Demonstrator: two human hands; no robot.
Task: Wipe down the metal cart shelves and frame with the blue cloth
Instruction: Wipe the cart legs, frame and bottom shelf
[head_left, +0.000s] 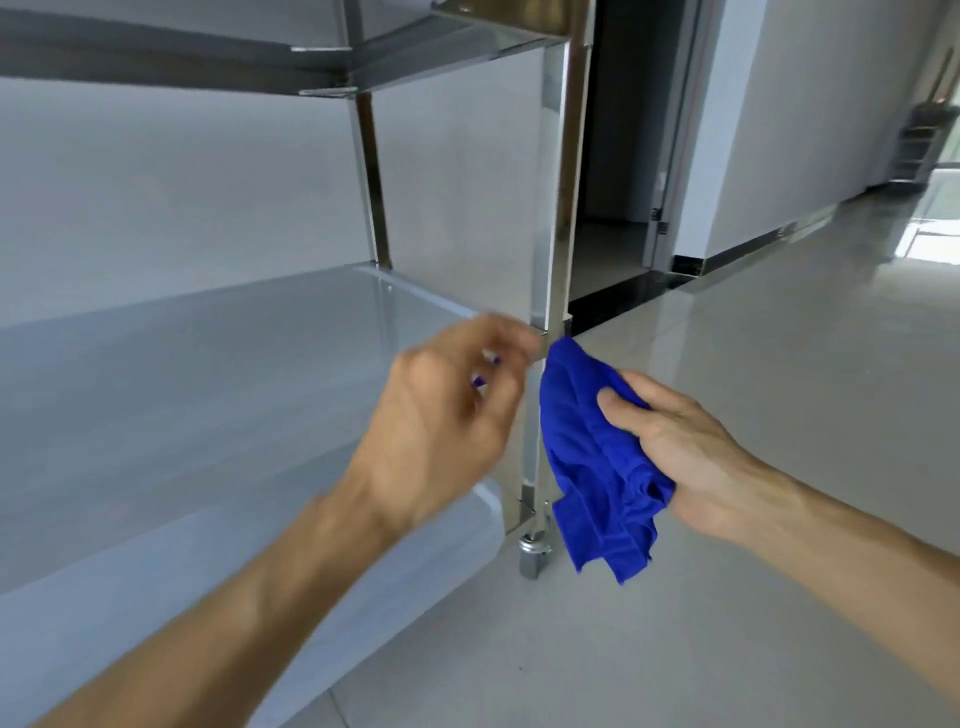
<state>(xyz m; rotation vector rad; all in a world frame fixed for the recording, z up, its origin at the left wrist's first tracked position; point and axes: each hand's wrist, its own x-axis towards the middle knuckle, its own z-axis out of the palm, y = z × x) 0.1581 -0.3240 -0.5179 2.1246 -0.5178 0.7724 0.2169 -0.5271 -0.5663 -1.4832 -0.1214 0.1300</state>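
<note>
The metal cart fills the left of the head view, with a middle shelf (208, 374), an upper shelf (156, 57) and a front right upright post (563, 182). My right hand (675, 457) grips a bunched blue cloth (597, 457) pressed against the lower part of that post, its loose end hanging near the cart foot (532, 556). My left hand (447, 421) is blurred, fingers loosely curled, hovering at the middle shelf's front right corner beside the post. I cannot tell whether it touches the shelf edge.
A lower shelf (156, 597) sits near the floor. Glossy tiled floor (779, 364) stretches to the right. A dark open doorway (628, 130) lies behind the post. A small rack (917, 150) stands far off by the right wall.
</note>
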